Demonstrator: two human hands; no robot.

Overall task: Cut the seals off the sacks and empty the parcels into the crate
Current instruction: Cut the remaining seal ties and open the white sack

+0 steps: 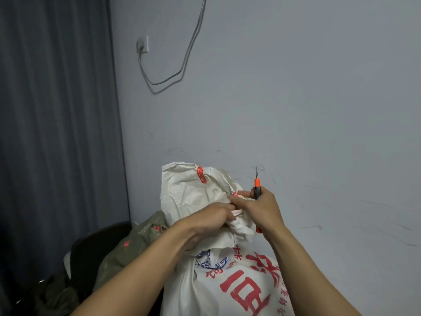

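Nearest me, the white woven sack (227,290), crinkled and printed in red, stands by the far wall, its bunched neck gripped tight in my left hand (211,215), a glossy red seal (201,174) on the flap above. My right hand (258,207) is closed round the orange knife (257,186), thin blade bared and pointing up, fingertips pinching the neck. I judge the slick weave could slip and bring the blade onto my left fingers or through the sack; no crate is in view.
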